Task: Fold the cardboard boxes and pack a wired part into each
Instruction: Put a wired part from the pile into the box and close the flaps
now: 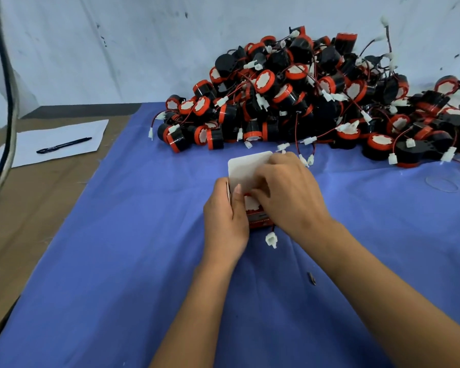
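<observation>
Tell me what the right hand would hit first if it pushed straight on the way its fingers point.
The right hand points left across the small red cardboard box; it would probably meet the left hand's thumb first, though depth is unclear.

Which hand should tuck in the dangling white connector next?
Likely right. The right hand lies over the small red cardboard box, nearest the white plastic connector hanging out; the left hand grips the box's side, steadying it.

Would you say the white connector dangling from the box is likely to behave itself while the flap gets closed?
Probably not: the connector hangs outside the box on a thin wire, so it likely swings and could snag. It looks light, so tucking it in should be easy.
</observation>
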Motion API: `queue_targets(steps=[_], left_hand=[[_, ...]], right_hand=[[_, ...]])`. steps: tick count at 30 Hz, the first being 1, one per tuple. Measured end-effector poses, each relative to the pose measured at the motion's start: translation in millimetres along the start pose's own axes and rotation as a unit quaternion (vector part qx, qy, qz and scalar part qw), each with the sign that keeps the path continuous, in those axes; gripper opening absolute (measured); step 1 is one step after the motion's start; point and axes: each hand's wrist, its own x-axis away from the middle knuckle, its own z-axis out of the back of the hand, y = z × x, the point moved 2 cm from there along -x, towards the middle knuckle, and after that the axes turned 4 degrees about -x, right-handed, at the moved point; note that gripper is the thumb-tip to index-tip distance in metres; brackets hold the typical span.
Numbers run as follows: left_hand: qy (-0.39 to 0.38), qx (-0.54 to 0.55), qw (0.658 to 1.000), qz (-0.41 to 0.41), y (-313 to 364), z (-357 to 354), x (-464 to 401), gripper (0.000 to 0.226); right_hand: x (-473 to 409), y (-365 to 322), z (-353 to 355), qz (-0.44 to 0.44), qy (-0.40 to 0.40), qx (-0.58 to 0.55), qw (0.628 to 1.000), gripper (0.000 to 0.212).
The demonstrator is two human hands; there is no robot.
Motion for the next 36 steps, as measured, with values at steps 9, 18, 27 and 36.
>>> queue_targets(steps=[9,18,27,36], left_hand=[[0.020,0.001,0.999,0.047,-4,-3,-7,0.008],[-0.020,0.074,0.993,0.089,5,-1,1,0.018],[-0.025,0.082,0.994,0.075,6,-1,3,0.030],[-0.017,0.038,0.995,0.085,0,-3,-2,0.032]], right_hand=[[2,39,56,0.074,-0.226,-0.087,0.968,0.031],[1,5,57,0.128,-0.220,-0.026,0.967,0.016],[10,-5,54,0.099,-0.333,0.026,0.937,0.060],[13,12,56,0.138,-0.284,0.011,0.949,0.025]])
